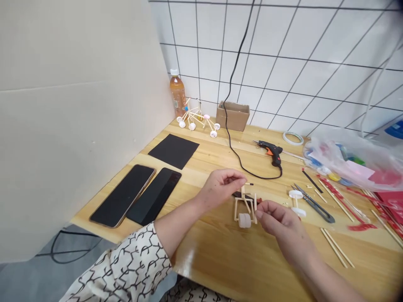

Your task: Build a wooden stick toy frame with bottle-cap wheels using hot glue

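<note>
Above the table's front part, both hands work on a small wooden-stick frame model (236, 209) with thick white round discs (244, 220) at its lower front. The thumb and fingers of my left hand (224, 184) pinch at the model's top, beside a short dark-tipped piece (249, 183). My right hand (278, 218) is closed on the model's right-hand upright stick, its thumb and forefinger pressed together. Behind the frame lies a dark tool, partly hidden. To the right of my right hand is a pair of white discs joined by a stick (296, 194).
A black glue gun (273, 152) trails its cable up the tiled wall. Scissor-like grey tweezers (315, 204), loose sticks (338, 247) and a plastic bag (352, 159) lie right. Two phones (122, 195), black sheet (174, 151), finished-looking stick models (192, 119), bottle (178, 94) and cardboard box (237, 116) stand left and behind.
</note>
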The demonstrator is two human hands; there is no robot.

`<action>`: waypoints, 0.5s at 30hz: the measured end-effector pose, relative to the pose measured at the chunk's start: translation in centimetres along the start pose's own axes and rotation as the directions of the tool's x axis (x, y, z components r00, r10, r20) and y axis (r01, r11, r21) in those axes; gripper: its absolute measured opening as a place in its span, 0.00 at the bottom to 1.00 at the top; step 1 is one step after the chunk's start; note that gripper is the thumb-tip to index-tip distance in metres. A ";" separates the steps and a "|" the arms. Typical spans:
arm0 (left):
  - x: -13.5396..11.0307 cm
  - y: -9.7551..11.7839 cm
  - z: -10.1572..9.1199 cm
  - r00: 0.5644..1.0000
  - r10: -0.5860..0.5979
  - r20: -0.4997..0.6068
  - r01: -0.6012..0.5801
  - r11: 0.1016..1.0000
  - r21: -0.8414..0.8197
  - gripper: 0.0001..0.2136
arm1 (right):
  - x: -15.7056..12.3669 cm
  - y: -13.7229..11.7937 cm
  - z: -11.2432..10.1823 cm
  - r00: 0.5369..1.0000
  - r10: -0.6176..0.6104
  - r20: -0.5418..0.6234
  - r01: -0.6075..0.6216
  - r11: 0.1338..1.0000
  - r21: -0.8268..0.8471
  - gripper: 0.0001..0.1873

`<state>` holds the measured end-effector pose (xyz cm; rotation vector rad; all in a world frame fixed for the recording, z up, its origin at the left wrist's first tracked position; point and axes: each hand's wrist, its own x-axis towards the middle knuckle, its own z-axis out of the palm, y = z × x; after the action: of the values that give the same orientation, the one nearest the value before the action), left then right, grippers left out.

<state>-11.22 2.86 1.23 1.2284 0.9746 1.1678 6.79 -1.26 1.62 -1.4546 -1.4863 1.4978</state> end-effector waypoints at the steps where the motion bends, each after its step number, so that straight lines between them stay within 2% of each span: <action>1: 0.0 -0.1 0.0 1.000 0.005 0.014 -0.005 1.000 0.007 0.09 | 0.0 0.2 -0.1 1.000 -0.002 -0.001 0.002 1.000 -0.002 0.16; 15: 0.0 -1.2 0.5 0.995 -0.016 0.098 0.023 0.997 -0.070 0.07 | 0.7 1.4 -0.1 0.999 -0.008 -0.044 0.011 0.997 0.074 0.14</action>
<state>-10.54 2.82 0.11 1.2052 0.8637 1.1076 7.11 -0.91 0.13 -1.4260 -1.3950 1.4897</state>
